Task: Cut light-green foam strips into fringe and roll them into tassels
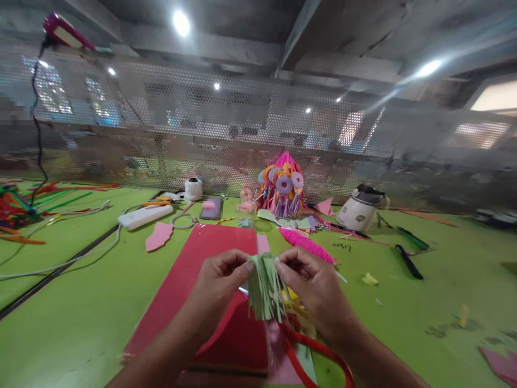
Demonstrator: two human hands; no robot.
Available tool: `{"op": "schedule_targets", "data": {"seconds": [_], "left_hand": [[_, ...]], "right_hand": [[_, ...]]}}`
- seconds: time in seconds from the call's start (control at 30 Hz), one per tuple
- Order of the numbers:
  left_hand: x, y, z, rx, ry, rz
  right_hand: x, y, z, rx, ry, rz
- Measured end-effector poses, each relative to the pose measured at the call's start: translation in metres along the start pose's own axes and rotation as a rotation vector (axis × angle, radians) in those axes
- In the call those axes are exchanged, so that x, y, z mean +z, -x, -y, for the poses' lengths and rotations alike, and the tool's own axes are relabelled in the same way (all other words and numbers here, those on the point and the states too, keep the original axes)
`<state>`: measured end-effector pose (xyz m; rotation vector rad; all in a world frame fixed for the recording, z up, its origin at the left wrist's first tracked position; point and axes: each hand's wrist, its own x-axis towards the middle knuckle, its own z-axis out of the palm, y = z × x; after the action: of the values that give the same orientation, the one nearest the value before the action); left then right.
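Between my two hands hangs a pale green paper fringe (264, 293), cut into thin strips that dangle downward. My left hand (226, 277) pinches its upper left edge between thumb and fingers. At the upper right edge, the thumb and fingers of my right hand (313, 280) are closed on it too. Below the fringe lies a red board or folder (202, 291), flat on the green table (72, 318). Red-handled scissors (319, 347) rest under my right hand, with their blades mostly hidden. Pink and yellow paper pieces show partly beneath the fringe.
A colourful paper-craft pile (285, 186) stands by the perforated metal screen (226, 113). A white jug (359, 207), black cutter (409, 262), bright pink crepe roll (307, 243) and white power strip (145, 217) with its cable surround the work area. Pink paper (159, 237) lies left.
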<state>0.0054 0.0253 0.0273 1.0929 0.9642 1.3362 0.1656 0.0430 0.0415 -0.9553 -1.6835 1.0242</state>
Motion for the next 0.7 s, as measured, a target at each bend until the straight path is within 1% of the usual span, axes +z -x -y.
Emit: {"op": "schedule_targets", "data": {"seconds": [0.17, 0.23, 0.33, 0.43, 0.53, 0.63, 0.7], "left_hand": [[-0.0027, -0.0003, 0.0017, -0.010, 0.084, 0.001], [-0.0031, -0.0007, 0.0014, -0.022, 0.102, -0.003], [-0.0036, -0.0015, 0.0015, -0.032, 0.112, 0.011], [-0.0038, -0.0019, 0.0021, -0.034, 0.110, 0.017], [-0.0024, -0.0011, 0.0024, -0.028, 0.084, 0.021], [-0.0013, 0.0002, 0.0023, -0.042, 0.074, 0.045], [-0.0024, 0.0002, 0.0021, -0.054, 0.107, 0.062]], "right_hand": [[-0.0012, -0.0048, -0.0055, 0.094, -0.171, -0.041], [-0.0011, -0.0052, -0.0072, 0.127, -0.245, -0.039], [0.0000, -0.0037, -0.0054, 0.141, -0.304, 0.003], [0.0024, -0.0004, -0.0013, 0.111, -0.245, 0.037], [0.0046, 0.0023, -0.0007, 0.026, -0.092, 0.037], [0.0047, 0.0027, -0.0044, -0.033, 0.032, 0.004], [0.0030, 0.0018, -0.0070, -0.037, 0.026, -0.017]]}}
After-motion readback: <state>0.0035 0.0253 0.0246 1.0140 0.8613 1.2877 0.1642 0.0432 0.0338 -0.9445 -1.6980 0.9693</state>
